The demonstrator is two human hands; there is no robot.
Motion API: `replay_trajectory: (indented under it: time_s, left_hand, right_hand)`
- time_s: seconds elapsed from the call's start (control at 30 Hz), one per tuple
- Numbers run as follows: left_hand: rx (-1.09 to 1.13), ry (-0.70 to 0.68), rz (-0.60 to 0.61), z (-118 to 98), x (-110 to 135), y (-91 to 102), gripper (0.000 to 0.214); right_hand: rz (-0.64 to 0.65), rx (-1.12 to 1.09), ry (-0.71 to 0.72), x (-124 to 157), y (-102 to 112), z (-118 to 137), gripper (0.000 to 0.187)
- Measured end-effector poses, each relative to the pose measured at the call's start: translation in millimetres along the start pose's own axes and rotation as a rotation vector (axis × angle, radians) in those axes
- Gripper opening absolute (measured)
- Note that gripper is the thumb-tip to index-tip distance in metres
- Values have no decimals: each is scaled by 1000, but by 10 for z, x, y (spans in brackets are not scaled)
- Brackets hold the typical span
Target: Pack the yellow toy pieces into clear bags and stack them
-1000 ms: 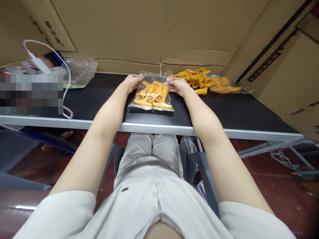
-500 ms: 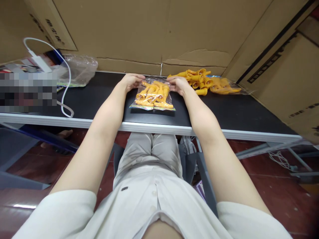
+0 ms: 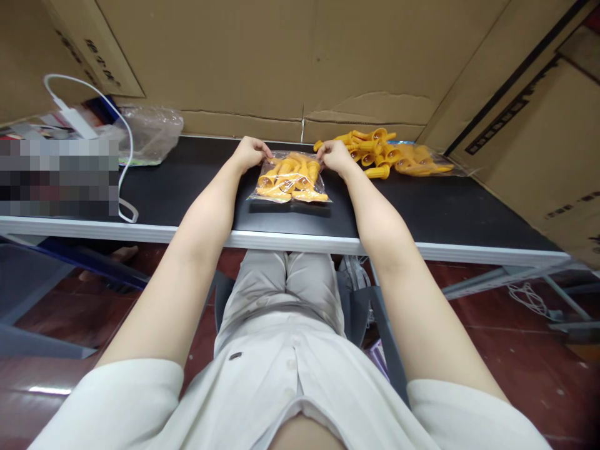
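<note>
A clear plastic bag (image 3: 289,180) filled with several yellow plastic parts lies on the black table (image 3: 187,187) in front of me. My left hand (image 3: 250,152) is closed in a pinch on the bag's far left corner. At the far right corner, my right hand (image 3: 334,154) pinches the bag's top edge. The top flap looks folded down between the two hands.
A loose pile of yellow parts (image 3: 370,147) lies to the right of my right hand, partly on another bag (image 3: 424,161). A stack of empty clear bags (image 3: 147,132) and a white charger with its cable (image 3: 77,119) sit at the left. Cardboard walls (image 3: 300,62) close the back and right.
Both hands moved from flat on the bag's sides to pinching its top corners. The bag's top flap got folded down, so the bag looks shorter.
</note>
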State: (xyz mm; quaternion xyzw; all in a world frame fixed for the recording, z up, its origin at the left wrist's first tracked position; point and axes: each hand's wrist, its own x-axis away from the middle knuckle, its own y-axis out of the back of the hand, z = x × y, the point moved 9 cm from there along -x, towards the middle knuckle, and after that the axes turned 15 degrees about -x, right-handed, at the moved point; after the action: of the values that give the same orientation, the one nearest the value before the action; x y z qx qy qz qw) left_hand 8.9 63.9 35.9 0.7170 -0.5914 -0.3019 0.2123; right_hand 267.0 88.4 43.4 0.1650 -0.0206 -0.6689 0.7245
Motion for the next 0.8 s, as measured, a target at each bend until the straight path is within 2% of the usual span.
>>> replay_trajectory:
  time_s: [0.13, 0.23, 0.37, 0.5, 0.63, 0.73, 0.8]
  left_hand:
    - [-111, -73, -6, -94, 35, 5, 17]
    - [-201, -114, -11, -152, 60, 13, 22]
    - [-252, -153, -6, -196, 69, 13, 26]
    - [-314, -182, -18, -197, 64, 18, 23]
    - [-401, -253, -80, -193, 14, 33, 21]
    - [-410, -325, -146, -183, -64, 49, 19]
    - [-407, -370, -186, -181, -114, 61, 18]
  right_hand:
    - [61, 311, 190, -27, -16, 127, 28]
    - [103, 459, 271, -7, -66, 171, 26]
    - [143, 518, 255, -6, -141, 136, 25]
    - [116, 543, 200, -14, -164, 119, 20]
    - [76, 431, 184, -9, -130, 126, 22]
    - [53, 170, 117, -6, -58, 64, 28]
    - [85, -45, 25, 15, -43, -9, 37]
